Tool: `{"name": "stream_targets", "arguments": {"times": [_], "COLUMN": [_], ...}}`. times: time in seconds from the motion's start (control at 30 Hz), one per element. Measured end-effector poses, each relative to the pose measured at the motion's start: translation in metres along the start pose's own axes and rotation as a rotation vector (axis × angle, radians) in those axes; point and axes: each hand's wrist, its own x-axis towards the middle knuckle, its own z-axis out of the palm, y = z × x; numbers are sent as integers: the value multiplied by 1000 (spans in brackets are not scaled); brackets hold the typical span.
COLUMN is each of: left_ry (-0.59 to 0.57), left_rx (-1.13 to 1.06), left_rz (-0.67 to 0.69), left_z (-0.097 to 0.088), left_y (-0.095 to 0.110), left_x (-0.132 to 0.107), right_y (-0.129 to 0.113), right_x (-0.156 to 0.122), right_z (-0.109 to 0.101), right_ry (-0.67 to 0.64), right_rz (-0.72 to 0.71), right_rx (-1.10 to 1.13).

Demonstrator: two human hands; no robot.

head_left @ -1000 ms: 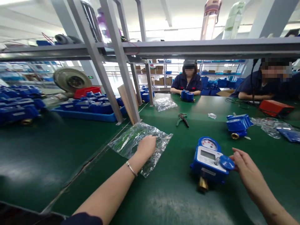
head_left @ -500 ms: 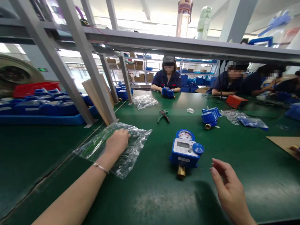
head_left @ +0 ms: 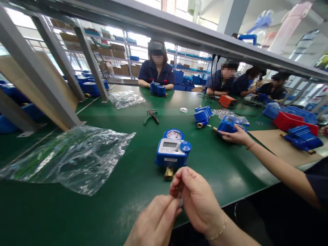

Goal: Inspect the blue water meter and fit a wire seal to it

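My left hand and my right hand meet at the front edge of the table, fingers pinched together. Whatever small thing lies between the fingertips is mostly hidden, and I cannot make it out. Just beyond them a blue water meter with a grey display panel stands on the green table, its brass pipe end pointing toward me. To the left a clear plastic bag lies flat, with something green showing in it; neither hand touches it.
Pliers and another blue meter lie farther back. At right a co-worker's hand holds a blue meter beside a cardboard sheet. Metal shelf posts stand at left. More people sit across the table.
My left hand has left the plastic bag and come to my right hand, which moved in front of the meter. The view has turned right; a co-worker's arm with a meter now shows.
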Motion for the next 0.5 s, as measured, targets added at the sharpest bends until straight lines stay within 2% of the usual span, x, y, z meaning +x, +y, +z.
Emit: {"name": "stream_targets", "arguments": {"times": [0.1, 0.17, 0.2, 0.27, 0.33, 0.4, 0.43, 0.5], "left_ry": [-112, -184, -178, -66, 105, 212, 237, 229], "left_rx": [-28, -78, -91, -28, 118, 235, 249, 211], "left_rz": [74, 82, 56, -95, -365, -608, -674, -686], "left_z": [7, 10, 12, 20, 31, 42, 46, 52], "left_y": [0, 1, 1, -3, -15, -31, -40, -55], "left_x": [2, 5, 7, 12, 19, 25, 27, 32], "right_y": [-28, -42, -47, -55, -62, -68, -70, -73], "right_x": [-2, -5, -6, -7, -8, -7, -6, -4], "right_z": [-7, -13, -16, -24, -34, -45, -50, -58], "right_ry": [49, 104, 142, 230, 314, 358, 360, 338], "right_rz": [-161, -314, -400, -589, -764, -866, -887, -899], "right_rx": [53, -12, -84, -298, -577, -883, -1026, -1255]}}
